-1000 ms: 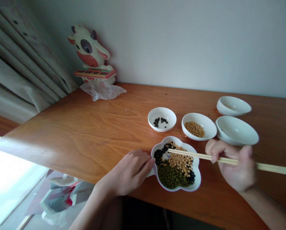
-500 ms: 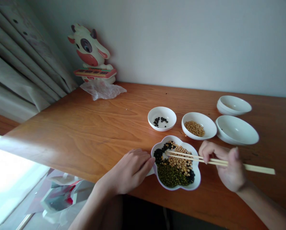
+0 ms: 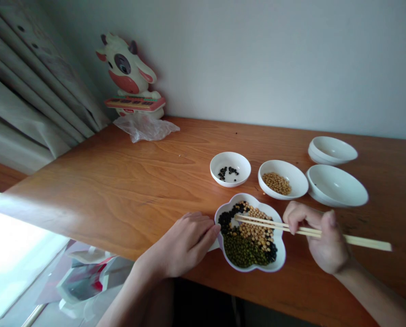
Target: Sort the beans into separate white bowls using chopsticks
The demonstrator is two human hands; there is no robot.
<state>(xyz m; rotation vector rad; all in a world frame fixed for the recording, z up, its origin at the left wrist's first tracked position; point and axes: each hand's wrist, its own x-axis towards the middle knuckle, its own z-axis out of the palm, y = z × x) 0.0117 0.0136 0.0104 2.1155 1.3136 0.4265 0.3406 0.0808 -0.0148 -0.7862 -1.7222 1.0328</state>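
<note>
My right hand (image 3: 320, 238) is shut on a pair of wooden chopsticks (image 3: 366, 242), and their tips reach over the soybeans and black beans. I cannot tell whether the tips hold a bean. My left hand (image 3: 185, 243) grips the left rim of a white flower-shaped dish (image 3: 284, 250). The dish holds soybeans (image 3: 255, 229), mung beans (image 3: 242, 252) and black beans (image 3: 225, 221) in separate heaps. Just beyond it stand a small white bowl (image 3: 239, 159) with a few black beans and a white bowl (image 3: 287, 171) of soybeans.
Two more white bowls (image 3: 335, 186) stand at the right of the wooden table (image 3: 121, 181). Against the wall sit a toy cow (image 3: 123, 68) and a crumpled plastic bag (image 3: 145, 128). A curtain (image 3: 29, 81) hangs at the left, above bags (image 3: 87, 281) below the table edge.
Since a second ago, my right hand has moved left and the chopsticks have shifted with it, their tips now lower over the beans. My left hand and the dish have stayed in place.
</note>
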